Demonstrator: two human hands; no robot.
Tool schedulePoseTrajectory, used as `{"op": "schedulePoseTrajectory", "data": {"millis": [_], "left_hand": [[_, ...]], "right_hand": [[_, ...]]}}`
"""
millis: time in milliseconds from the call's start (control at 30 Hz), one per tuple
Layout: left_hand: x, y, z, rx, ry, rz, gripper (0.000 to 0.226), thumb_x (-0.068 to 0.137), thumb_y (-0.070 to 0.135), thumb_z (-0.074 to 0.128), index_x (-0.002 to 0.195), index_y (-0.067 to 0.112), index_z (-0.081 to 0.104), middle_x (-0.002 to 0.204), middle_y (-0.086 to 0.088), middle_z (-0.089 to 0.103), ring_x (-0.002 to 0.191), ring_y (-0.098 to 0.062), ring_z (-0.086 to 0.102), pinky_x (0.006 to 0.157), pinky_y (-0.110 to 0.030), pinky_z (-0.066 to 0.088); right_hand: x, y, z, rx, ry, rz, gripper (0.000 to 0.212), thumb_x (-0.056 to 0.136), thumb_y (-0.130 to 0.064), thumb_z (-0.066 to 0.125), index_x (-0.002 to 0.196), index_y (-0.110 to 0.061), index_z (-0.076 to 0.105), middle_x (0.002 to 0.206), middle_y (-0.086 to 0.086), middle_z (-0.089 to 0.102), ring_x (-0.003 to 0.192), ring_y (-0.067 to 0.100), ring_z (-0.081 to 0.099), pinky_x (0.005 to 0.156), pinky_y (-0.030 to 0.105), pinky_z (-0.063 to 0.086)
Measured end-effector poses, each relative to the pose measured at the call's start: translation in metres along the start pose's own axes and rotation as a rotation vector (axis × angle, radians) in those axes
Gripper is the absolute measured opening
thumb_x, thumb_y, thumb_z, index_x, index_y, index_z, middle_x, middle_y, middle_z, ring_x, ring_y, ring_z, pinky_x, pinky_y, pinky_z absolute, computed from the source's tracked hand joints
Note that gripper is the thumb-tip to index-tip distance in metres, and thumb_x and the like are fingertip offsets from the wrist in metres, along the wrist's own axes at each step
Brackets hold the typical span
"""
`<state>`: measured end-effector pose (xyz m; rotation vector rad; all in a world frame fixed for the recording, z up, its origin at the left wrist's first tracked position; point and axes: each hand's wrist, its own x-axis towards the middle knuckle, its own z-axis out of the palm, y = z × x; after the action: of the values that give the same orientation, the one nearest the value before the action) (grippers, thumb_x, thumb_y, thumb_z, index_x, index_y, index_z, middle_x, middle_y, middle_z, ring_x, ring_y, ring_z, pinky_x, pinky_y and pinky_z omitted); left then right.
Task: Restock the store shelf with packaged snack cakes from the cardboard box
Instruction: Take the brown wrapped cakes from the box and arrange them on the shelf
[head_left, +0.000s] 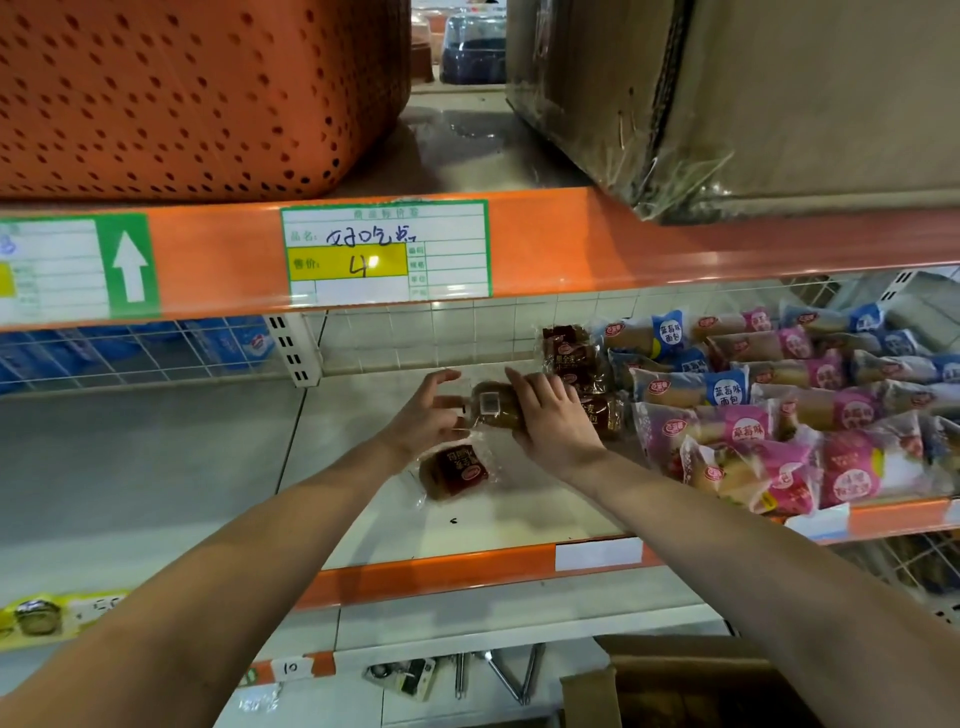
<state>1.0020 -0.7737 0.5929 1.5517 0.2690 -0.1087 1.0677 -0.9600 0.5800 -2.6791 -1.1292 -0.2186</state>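
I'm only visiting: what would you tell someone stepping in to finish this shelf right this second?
Left hand and right hand: together they hold one brown snack cake pack just above the shelf, one hand at each end.
Done: a loose brown pack lies in front of it. More brown packs are stacked at the back, beside pink and blue bread packs.
Left: set this pack down, then fetch more from the cardboard box below. Its contents are out of view.
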Motion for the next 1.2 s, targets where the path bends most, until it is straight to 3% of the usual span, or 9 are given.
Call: {"op": "schedulePoseTrajectory", "data": {"millis": [67,200,333,467,633,767,933,1100,1200], "left_hand": [[0.001,0.004,-0.001,-0.157,-0.061,-0.096,0.048,0.092,-0.008,0.036,0.132,0.018,0.038,0.11,-0.019,0.058,0.092,-0.029,0.063,0.089,-0.038,0.051],[0.004,0.005,0.007,-0.019,-0.029,-0.095,0.048,0.09,0.016,0.062,0.134,0.015,0.041,0.114,-0.016,0.063,0.095,-0.027,0.067,0.085,-0.035,0.055],[0.007,0.0,0.015,-0.025,0.046,-0.051,0.058,0.082,0.001,0.068,0.132,0.016,0.043,0.116,-0.019,0.061,0.098,-0.029,0.066,0.083,-0.038,0.057],[0.014,0.003,0.018,-0.078,0.101,-0.016,0.044,0.084,-0.003,0.065,0.12,0.016,0.05,0.112,-0.017,0.062,0.098,-0.03,0.065,0.083,-0.04,0.057],[0.023,0.013,0.016,-0.035,0.126,0.032,0.037,0.085,-0.009,0.057,0.118,0.007,0.058,0.107,-0.007,0.063,0.1,-0.024,0.062,0.081,-0.031,0.055],[0.024,0.015,0.023,0.038,0.098,0.13,0.03,0.082,-0.017,0.054,0.085,0.011,0.065,0.082,0.006,0.068,0.083,-0.013,0.062,0.077,-0.018,0.054],[0.022,0.01,0.023,0.078,0.013,0.132,0.035,0.083,-0.02,0.053,0.06,0.006,0.05,0.1,-0.004,0.06,0.093,-0.015,0.061,0.075,-0.024,0.058],[0.021,0.007,0.017,-0.018,0.023,0.087,0.037,0.087,-0.02,0.044,0.06,0.005,0.05,0.082,-0.008,0.062,0.09,-0.021,0.063,0.069,-0.032,0.06],[0.022,0.008,0.01,-0.117,0.093,0.05,0.034,0.09,-0.017,0.041,0.074,0.005,0.06,0.091,-0.008,0.067,0.088,-0.023,0.067,0.067,-0.028,0.059]], "right_hand": [[0.0,0.003,-0.001,-0.105,0.067,-0.011,0.072,0.086,-0.023,0.065,0.147,-0.003,0.031,0.124,0.018,0.052,0.116,0.037,0.049,0.098,0.051,0.038],[0.001,0.009,-0.001,-0.211,0.16,-0.072,0.079,0.065,-0.024,0.083,0.133,0.0,0.051,0.103,0.016,0.061,0.094,0.035,0.06,0.084,0.05,0.05],[-0.002,0.016,0.001,-0.182,0.116,-0.121,0.09,0.066,-0.039,0.081,0.139,-0.002,0.044,0.111,0.017,0.058,0.102,0.037,0.058,0.096,0.054,0.043],[-0.01,0.025,-0.003,-0.114,-0.013,-0.095,0.093,0.082,-0.057,0.06,0.151,-0.01,0.02,0.139,0.013,0.04,0.129,0.033,0.036,0.115,0.048,0.016],[-0.013,0.024,-0.007,0.307,-0.02,0.102,0.078,0.093,-0.053,0.047,0.153,-0.016,0.014,0.152,0.006,0.022,0.135,0.026,0.033,0.113,0.043,0.031],[-0.004,0.019,-0.011,0.615,0.015,0.227,0.068,0.093,-0.057,0.039,0.145,-0.014,0.037,0.142,0.011,0.04,0.121,0.026,0.052,0.101,0.04,0.044],[-0.002,0.015,-0.013,0.559,-0.094,0.141,0.062,0.095,-0.044,0.052,0.147,-0.016,0.033,0.138,0.011,0.049,0.12,0.026,0.053,0.101,0.034,0.044],[-0.003,0.015,-0.015,0.507,-0.159,0.099,0.077,0.087,-0.041,0.065,0.149,-0.018,0.027,0.14,0.007,0.047,0.123,0.022,0.049,0.106,0.037,0.041],[-0.003,0.015,-0.013,0.414,-0.207,0.067,0.072,0.083,-0.035,0.07,0.144,-0.017,0.036,0.134,0.004,0.051,0.119,0.021,0.052,0.103,0.033,0.041]]}}
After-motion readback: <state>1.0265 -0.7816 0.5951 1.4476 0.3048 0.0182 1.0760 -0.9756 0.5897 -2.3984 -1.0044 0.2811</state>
